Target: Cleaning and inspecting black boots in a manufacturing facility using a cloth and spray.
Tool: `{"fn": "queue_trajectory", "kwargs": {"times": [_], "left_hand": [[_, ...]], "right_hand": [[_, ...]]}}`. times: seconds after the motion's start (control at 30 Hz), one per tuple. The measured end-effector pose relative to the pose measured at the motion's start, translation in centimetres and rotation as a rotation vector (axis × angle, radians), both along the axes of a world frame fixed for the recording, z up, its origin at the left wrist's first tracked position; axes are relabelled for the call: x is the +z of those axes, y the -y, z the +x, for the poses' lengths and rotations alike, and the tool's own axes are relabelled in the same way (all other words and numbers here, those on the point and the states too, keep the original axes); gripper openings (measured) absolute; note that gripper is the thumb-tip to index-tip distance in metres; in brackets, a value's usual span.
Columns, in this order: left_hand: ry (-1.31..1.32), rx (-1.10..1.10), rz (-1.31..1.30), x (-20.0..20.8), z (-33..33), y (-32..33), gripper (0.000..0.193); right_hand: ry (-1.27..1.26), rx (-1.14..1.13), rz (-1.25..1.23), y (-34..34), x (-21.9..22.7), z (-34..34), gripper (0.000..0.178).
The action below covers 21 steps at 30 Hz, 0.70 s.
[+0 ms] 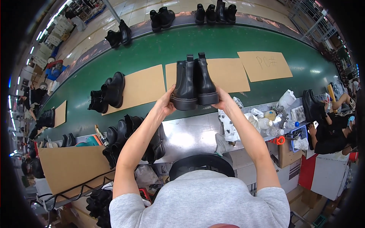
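Note:
I hold a pair of black ankle boots point(194, 81) upright, side by side, heels toward me, over the near edge of the green conveyor belt point(159, 49). My left hand point(166, 102) grips the left boot at its heel and sole. My right hand point(224, 100) grips the right boot the same way. The boots stand above a brown cardboard sheet point(224, 74) lying on the belt. Both forearms reach up from the lower edge of the picture.
Another black pair point(108, 93) sits on the belt at left; more pairs point(215, 13) line its far side. Several black boots point(125, 136) crowd the metal bench point(186, 133) below my left arm. Rags, bottles and a blue basket point(300, 135) lie right, beside a seated person point(334, 133).

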<state>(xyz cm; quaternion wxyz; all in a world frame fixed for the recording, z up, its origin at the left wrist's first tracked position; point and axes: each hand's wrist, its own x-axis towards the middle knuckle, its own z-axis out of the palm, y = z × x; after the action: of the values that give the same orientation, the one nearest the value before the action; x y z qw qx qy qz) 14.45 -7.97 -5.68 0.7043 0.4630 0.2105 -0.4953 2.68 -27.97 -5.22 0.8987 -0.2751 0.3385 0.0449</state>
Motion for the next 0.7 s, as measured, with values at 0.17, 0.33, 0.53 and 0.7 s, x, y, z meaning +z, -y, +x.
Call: {"fn": "queue_trajectory", "kwargs": {"times": [0.17, 0.33, 0.53, 0.7], "left_hand": [[-0.009, 0.009, -0.005, 0.1, -0.1, 0.1, 0.033], [-0.018, 0.019, -0.005, -0.1, -0.5, 0.1, 0.035], [-0.042, 0.078, 0.015, -0.1, -1.3, -0.1, 0.034], [-0.124, 0.154, 0.057, -0.4, -1.1, -0.4, 0.034]], "right_hand": [[0.021, -0.002, 0.03, 0.1, -0.3, -0.1, 0.035], [0.009, 0.011, 0.022, 0.3, -0.5, -0.1, 0.035], [-0.006, 0.012, 0.02, 0.2, -1.0, -0.5, 0.036], [0.112, 0.034, 0.054, -1.0, -2.8, -3.6, 0.046]]}}
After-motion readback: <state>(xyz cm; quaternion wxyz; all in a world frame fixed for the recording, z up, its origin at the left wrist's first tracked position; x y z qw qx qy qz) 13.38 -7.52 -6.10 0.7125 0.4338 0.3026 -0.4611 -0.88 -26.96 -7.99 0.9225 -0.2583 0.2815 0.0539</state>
